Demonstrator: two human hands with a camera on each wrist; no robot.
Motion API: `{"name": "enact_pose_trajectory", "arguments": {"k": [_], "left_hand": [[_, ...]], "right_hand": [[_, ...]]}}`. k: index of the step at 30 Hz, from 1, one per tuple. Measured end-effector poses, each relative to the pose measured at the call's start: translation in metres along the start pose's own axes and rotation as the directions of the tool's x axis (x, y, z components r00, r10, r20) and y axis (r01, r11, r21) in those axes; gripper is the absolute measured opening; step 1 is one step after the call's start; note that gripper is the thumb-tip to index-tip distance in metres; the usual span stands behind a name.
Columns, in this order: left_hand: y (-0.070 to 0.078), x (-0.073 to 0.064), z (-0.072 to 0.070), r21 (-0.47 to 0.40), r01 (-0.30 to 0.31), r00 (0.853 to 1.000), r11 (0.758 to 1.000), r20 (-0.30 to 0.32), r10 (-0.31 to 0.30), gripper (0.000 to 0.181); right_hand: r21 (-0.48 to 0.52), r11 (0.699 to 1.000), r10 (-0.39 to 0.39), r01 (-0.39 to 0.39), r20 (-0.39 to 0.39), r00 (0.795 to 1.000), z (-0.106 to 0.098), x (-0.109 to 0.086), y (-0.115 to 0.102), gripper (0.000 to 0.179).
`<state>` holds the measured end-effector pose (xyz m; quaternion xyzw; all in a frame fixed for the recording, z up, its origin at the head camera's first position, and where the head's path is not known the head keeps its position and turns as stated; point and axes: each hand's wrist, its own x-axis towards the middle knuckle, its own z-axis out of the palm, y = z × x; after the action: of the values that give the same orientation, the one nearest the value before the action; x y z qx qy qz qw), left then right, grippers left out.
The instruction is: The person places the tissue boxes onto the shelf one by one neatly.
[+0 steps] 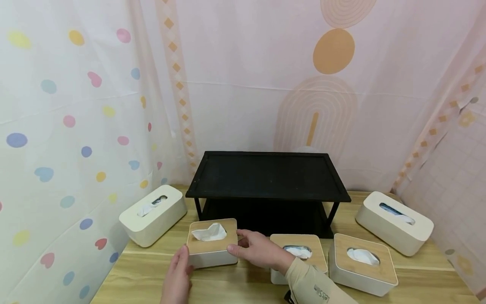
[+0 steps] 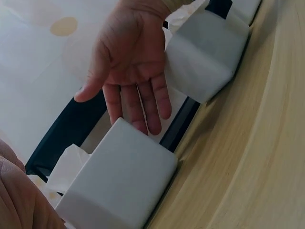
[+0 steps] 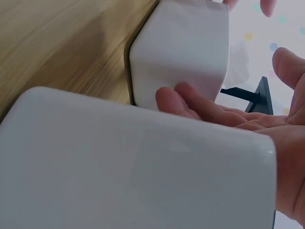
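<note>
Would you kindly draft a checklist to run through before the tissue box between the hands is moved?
1. Tissue box upright: ok, top facing up.
2. Left hand placed: ok, at the box's left side.
3. Right hand placed: ok, at its right side.
4. Right fingers curled round the box: not ok, they look nearly straight.
5. Box clear of black rack: cannot tell, its back base is hidden.

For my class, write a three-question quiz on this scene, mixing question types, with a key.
1. What black thing stands behind the tissue box between the left hand and right hand?
2. True or false: every box has a brown top.
3. How many tissue boxes show in the head view? A three, B five, C seven

Key
1. A shelf.
2. False: the leftmost box and rightmost box have whitish tops.
3. B
</note>
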<state>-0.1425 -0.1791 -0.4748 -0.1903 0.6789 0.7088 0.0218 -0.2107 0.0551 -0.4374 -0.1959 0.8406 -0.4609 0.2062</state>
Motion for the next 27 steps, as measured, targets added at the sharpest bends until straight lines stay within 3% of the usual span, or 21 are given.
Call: {"name": "enact_pose_trajectory", "arguments": {"k": [6,13,27], "left_hand": [[0.003,0.005,0.002,0.103,-0.033,0.999,0.994,-0.008,0.034,0.099],[0.004,0.012,0.008,0.064,-0.081,0.997,0.995,-0.013,0.082,0.095],[0.004,0.010,0.009,-0.001,-0.085,0.996,0.996,0.027,0.085,0.093]], "right_hand": [[0.033,0.998,0.049,-0.049,-0.025,0.998,0.002,-0.005,-0.007,0.080],[0.063,0.996,0.066,-0.064,-0.030,0.997,0.003,-0.009,-0.010,0.087],[0.124,0.988,0.096,-0.094,-0.007,0.995,0.003,-0.014,-0.006,0.099]]}}
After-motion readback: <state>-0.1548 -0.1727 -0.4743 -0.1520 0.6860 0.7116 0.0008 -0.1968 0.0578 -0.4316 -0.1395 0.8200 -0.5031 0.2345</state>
